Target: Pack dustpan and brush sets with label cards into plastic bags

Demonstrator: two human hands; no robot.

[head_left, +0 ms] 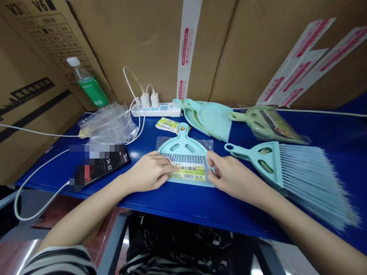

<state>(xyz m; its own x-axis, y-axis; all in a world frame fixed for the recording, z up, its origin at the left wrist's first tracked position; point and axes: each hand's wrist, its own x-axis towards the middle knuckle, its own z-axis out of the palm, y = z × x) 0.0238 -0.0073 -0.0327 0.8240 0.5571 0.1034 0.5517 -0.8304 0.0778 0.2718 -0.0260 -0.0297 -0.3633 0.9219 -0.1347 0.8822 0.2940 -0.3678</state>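
Note:
A light-blue dustpan and brush set (183,147) lies flat on the blue table before me, handle end away from me. Grey-blue bristles show above a green and white card label (187,168). My left hand (150,172) is closed over the set's left edge, its index finger stretched onto the label. On the opposite side, my right hand (225,172) grips the right edge with curled fingers. Clear plastic film (208,144) shows behind the set. To the right of my right hand rests a loose light-blue brush (309,172) with long bristles.
Stacked dustpans (215,116) lie behind, beside a bagged green set (272,122). A power strip (169,110) with chargers and white cables stands along the cardboard boxes (143,38). Left are crumpled plastic bags (109,124), a bottle (91,89) and a cabled phone (106,168). Loose labels (169,124) lie centrally.

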